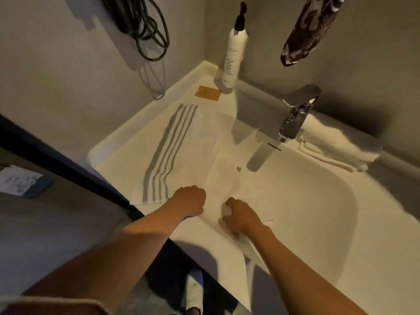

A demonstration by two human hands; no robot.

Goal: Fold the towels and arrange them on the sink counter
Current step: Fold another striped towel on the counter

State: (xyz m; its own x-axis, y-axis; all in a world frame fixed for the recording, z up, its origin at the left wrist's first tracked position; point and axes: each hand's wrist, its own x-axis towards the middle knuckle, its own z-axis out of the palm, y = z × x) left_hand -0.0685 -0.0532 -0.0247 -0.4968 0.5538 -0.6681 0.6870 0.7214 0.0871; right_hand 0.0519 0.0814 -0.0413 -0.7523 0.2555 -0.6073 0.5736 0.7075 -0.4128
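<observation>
A white towel with grey stripes lies spread flat on the left side of the sink counter and reaches partly over the basin. My left hand is closed on the towel's near edge, just right of the stripes. My right hand is closed on a bunched bit of the same white cloth at the basin's near rim. A folded white towel rests on the counter behind the faucet, to the right.
A chrome faucet overhangs the basin. A tall white pump bottle and an orange card stand in the back corner. Dark cables hang on the left wall, a patterned cloth on the right.
</observation>
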